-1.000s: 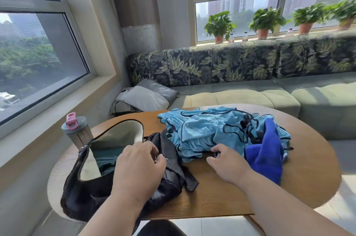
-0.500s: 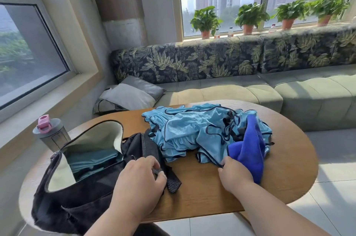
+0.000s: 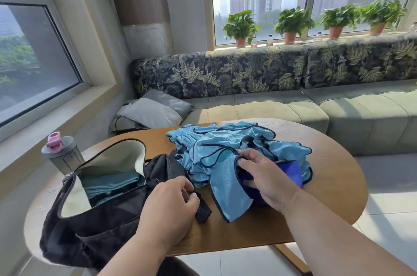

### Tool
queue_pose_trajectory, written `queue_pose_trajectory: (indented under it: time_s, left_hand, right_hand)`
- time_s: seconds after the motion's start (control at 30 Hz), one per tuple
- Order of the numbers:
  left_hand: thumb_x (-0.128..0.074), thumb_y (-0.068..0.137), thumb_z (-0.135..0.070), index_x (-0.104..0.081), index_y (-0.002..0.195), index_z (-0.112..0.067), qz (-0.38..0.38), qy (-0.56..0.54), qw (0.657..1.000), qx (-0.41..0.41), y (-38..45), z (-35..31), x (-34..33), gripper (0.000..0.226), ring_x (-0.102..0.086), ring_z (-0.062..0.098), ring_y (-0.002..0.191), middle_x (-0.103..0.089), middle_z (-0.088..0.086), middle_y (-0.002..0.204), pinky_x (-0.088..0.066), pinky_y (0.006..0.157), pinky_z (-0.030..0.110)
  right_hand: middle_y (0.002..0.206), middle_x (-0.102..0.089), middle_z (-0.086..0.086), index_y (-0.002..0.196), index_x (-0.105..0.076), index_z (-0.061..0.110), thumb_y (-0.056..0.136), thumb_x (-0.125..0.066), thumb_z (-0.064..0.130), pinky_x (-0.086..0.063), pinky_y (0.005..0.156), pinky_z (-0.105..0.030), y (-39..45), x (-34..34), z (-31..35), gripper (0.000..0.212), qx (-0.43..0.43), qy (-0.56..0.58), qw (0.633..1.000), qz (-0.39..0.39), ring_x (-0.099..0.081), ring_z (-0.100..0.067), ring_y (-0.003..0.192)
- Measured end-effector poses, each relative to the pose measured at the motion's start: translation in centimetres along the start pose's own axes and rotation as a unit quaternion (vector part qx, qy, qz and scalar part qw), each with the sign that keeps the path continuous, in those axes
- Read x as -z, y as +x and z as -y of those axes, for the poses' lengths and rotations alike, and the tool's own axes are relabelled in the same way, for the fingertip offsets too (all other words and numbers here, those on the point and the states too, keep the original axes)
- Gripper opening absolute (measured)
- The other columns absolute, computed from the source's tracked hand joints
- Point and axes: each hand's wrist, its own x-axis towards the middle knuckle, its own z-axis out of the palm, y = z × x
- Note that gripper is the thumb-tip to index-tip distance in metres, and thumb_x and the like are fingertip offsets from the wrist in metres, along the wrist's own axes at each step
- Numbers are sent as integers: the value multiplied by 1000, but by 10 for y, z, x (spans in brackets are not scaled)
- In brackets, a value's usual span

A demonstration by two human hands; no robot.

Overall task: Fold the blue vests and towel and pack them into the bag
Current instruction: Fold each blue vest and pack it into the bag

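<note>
Right hand (image 3: 266, 176) fingers curled, pinching dark-piped edge of a shiny light-blue vest (image 3: 228, 187) from the rumpled vest pile (image 3: 230, 142) mid-table. Fuzzy royal-blue towel (image 3: 291, 172) under that hand. Left hand (image 3: 169, 205) fingers curled, gripping webbing strap (image 3: 203, 210) of soft black bag (image 3: 94, 215), open, folded blue fabric (image 3: 108, 185) inside. Oval wooden table (image 3: 334, 187); grey bottle (image 3: 62, 154), pink cap, left edge.

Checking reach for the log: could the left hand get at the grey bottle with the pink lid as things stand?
Probably yes. The left hand grips the bag's strap; the bottle stands beyond the open bag, reachable over it once it lets go.
</note>
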Motion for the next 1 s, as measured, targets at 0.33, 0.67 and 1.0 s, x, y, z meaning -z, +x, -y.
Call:
queue_pose_trajectory:
  time_s: [0.33, 0.67, 1.0]
  left_hand:
    - [-70, 89, -48, -27, 152, -47, 19, -38, 999, 26, -5, -2, 3, 76, -58, 7, 110, -59, -23, 116, -45, 90, 29]
    - [-72, 95, -36, -72, 112, -38, -59, -39, 997, -42, 3, 13, -15, 17, -46, 11, 122, -48, -16, 126, -36, 107, 26]
    - [-53, 105, -44, -57, 99, -37, 34, -126, 987, -92, -17, -1, -26, 10, -61, 2, 97, -67, -20, 100, -52, 85, 36]
  right_hand:
    - [112, -67, -17, 111, -63, 18, 101, -59, 9, -53, 80, -44, -6, -12, -8, 14, -35, 226, 971, 71, -62, -28, 89]
    - [105, -70, -14, 106, -65, 18, 103, -55, 8, -57, 78, -40, -12, -16, -8, 14, -41, 255, 963, 79, -66, -27, 86]
    - [107, -70, -15, 109, -63, 14, 106, -51, 9, -54, 93, -45, -11, -15, -22, 13, -38, 269, 961, 45, -67, -27, 92]
